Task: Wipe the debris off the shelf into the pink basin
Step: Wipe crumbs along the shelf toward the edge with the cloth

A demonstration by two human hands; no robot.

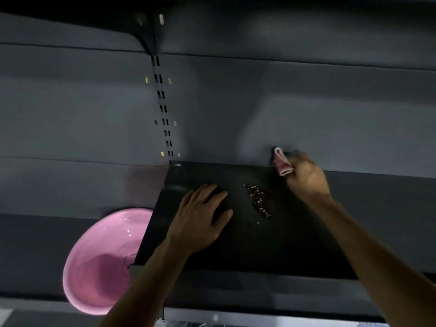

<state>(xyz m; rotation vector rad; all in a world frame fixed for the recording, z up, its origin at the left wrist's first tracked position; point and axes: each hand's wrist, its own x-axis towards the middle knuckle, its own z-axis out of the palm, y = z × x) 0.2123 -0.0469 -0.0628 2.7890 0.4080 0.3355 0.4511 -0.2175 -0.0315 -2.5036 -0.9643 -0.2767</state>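
Note:
A small pile of brown and pale debris lies on the dark shelf, near its middle. My left hand rests flat on the shelf just left of the debris, fingers spread. My right hand grips a folded pink cloth at the back of the shelf, up and to the right of the debris, close to the rear wall. The pink basin sits on a lower level, left of the shelf's left edge and partly hidden under it.
A grey back panel rises behind the shelf, with a slotted upright rail at the shelf's back left corner. Another dark shelf overhangs at the top. A lower grey ledge holds the basin.

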